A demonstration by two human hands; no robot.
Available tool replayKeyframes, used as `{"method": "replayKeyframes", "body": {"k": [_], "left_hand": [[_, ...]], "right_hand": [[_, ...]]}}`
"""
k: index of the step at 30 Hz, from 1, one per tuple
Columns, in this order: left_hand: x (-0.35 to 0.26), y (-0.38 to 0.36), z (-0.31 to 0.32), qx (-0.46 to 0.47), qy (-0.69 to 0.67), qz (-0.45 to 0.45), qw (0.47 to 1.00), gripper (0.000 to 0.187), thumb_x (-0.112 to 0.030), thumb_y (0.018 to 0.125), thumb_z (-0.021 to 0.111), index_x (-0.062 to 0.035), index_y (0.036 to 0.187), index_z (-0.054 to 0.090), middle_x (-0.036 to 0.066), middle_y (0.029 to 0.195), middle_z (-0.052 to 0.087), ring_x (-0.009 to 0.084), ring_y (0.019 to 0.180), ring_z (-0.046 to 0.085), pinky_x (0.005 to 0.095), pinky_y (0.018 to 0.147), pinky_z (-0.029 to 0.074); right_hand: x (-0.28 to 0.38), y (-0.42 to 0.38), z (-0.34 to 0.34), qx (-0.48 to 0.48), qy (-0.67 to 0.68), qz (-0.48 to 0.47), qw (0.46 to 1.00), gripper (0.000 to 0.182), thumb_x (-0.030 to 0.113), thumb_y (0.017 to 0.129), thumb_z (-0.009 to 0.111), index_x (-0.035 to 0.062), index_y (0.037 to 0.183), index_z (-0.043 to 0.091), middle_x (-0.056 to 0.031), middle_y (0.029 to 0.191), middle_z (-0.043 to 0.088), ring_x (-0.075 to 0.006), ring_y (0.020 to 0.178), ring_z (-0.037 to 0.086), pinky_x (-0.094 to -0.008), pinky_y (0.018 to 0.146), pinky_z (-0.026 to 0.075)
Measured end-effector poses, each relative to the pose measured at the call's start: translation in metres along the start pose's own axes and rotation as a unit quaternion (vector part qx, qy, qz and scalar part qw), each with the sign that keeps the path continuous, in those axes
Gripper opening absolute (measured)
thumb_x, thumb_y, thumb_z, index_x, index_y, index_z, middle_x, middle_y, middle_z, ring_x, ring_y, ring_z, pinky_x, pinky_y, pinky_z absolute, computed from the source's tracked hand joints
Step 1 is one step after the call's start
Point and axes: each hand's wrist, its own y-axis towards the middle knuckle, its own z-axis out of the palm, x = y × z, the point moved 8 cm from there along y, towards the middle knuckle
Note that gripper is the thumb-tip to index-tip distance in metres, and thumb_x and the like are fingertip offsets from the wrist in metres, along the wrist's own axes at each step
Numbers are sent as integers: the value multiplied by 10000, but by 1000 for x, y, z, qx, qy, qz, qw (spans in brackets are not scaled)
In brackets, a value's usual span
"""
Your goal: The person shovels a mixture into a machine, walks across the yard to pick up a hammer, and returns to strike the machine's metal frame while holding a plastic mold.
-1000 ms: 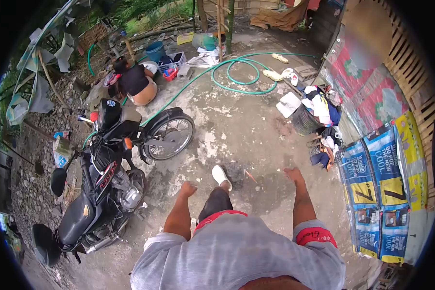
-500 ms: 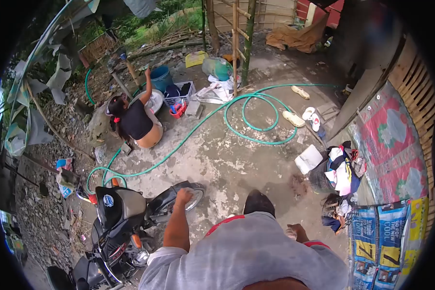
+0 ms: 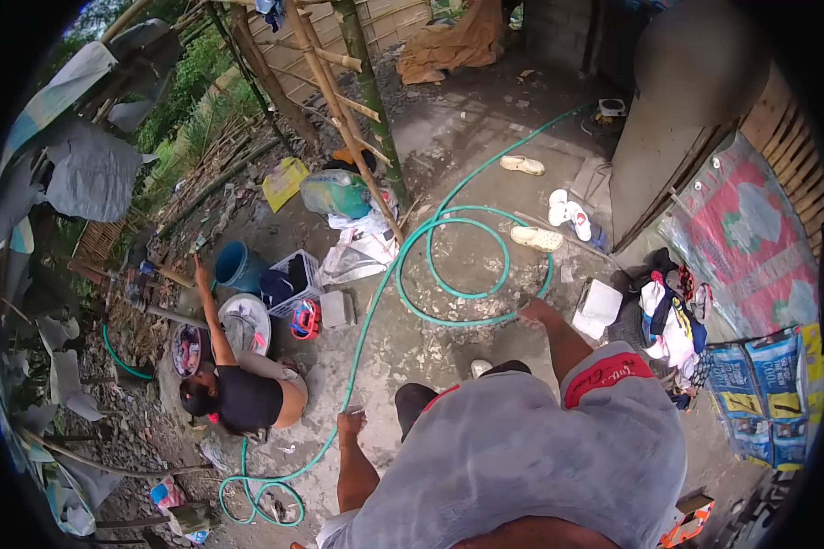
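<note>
My left hand (image 3: 351,424) is low at the left of my body, its fingers curled, just beside the green hose (image 3: 361,343). Whether it grips anything small cannot be made out. My right hand (image 3: 533,312) reaches forward over the concrete, close in view to the lower edge of the hose loop (image 3: 471,321); its fingers are too small and smeared to read. Contact between either hand and the hose cannot be told. My dark-capped knee or shoe shape (image 3: 414,407) shows between the arms, below my grey shirt (image 3: 504,457).
Left, a person (image 3: 252,393) crouches by a metal basin (image 3: 264,316), a blue bucket (image 3: 238,265) and a white crate (image 3: 308,279). Pale clogs (image 3: 536,239) lie ahead. Right are a white container (image 3: 599,303) and heaped clothes (image 3: 668,316). A bamboo post (image 3: 371,110) stands ahead.
My view has moved forward and turned, and the motorcycle has left it. My right hand has swung forward from beside my body. The crouching person's arm remains raised toward the pump.
</note>
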Motion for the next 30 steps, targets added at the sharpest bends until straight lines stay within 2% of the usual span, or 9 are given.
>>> {"method": "replayKeyframes", "body": {"k": [2, 5, 7, 8, 14, 21, 22, 29, 30], "left_hand": [[-48, 46, -22, -11, 15, 46, 999, 207, -47, 715, 571, -7, 907, 638, 84, 636, 615, 147, 534, 596, 247, 448, 437], [-139, 112, -54, -13, 1, 106, 994, 270, -147, 708, 559, -8, 922, 648, 102, 657, 631, 148, 544, 603, 264, 471, 443], [-192, 182, -82, -21, 129, 283, 950, 336, -220, 697, 531, 3, 920, 647, 152, 694, 639, 182, 558, 617, 287, 552, 475], [-211, 214, -96, -38, 130, 246, 960, 311, -203, 708, 519, -19, 918, 657, 147, 697, 639, 185, 569, 618, 286, 583, 480], [-339, 334, -140, -17, 162, 292, 942, 261, -237, 729, 525, -90, 885, 674, 152, 701, 628, 248, 598, 620, 333, 592, 478], [-482, 481, -201, -54, 141, 225, 962, 301, -252, 730, 563, -38, 917, 661, 107, 765, 653, 161, 679, 623, 275, 663, 467], [-505, 508, -209, -82, 257, 373, 888, 259, -223, 731, 564, -55, 898, 669, 110, 789, 656, 194, 713, 634, 293, 670, 470], [-584, 615, -284, -140, 235, 255, 928, 249, -163, 721, 570, -76, 937, 661, 98, 834, 662, 217, 778, 638, 288, 698, 481], [-584, 641, -292, -140, 346, 373, 850, 208, -136, 701, 576, -90, 881, 670, 81, 878, 661, 235, 815, 634, 312, 725, 493]], "right_hand": [[120, 50, 6, 24, -10, -52, 998, 463, 446, 779, 597, -2, 888, 641, -104, 759, 648, -192, 635, 614, -291, 600, 497], [307, 56, 19, 47, 83, -201, 975, 517, 426, 836, 550, -9, 1116, 549, -132, 991, 619, -198, 872, 604, -312, 757, 481], [385, 87, 28, 46, 70, -258, 962, 524, 445, 840, 536, 9, 1130, 548, -119, 988, 622, -191, 870, 603, -312, 769, 472], [401, 105, 42, 35, 67, -273, 959, 524, 454, 840, 533, 15, 1124, 556, -108, 968, 629, -187, 854, 607, -310, 761, 470], [337, 238, 98, -63, -140, -169, 974, 717, 575, 712, 584, -129, 845, 586, -312, 842, 589, -401, 871, 594, -423, 750, 446], [248, 230, 132, 8, 93, 223, 970, 438, 411, 842, 553, 12, 1018, 594, -95, 952, 646, -217, 834, 622, -377, 716, 505], [250, 242, 138, 21, 110, 247, 963, 444, 416, 856, 528, 14, 1039, 579, -105, 986, 637, -237, 859, 615, -385, 737, 499], [421, 400, 182, 97, 34, 265, 959, 530, 487, 898, 383, 48, 1162, 516, -115, 1138, 551, -255, 1014, 532, -428, 774, 478], [462, 445, 187, 78, -19, 168, 983, 511, 474, 892, 403, 45, 1135, 538, -111, 1062, 584, -255, 932, 558, -440, 718, 487]]}}
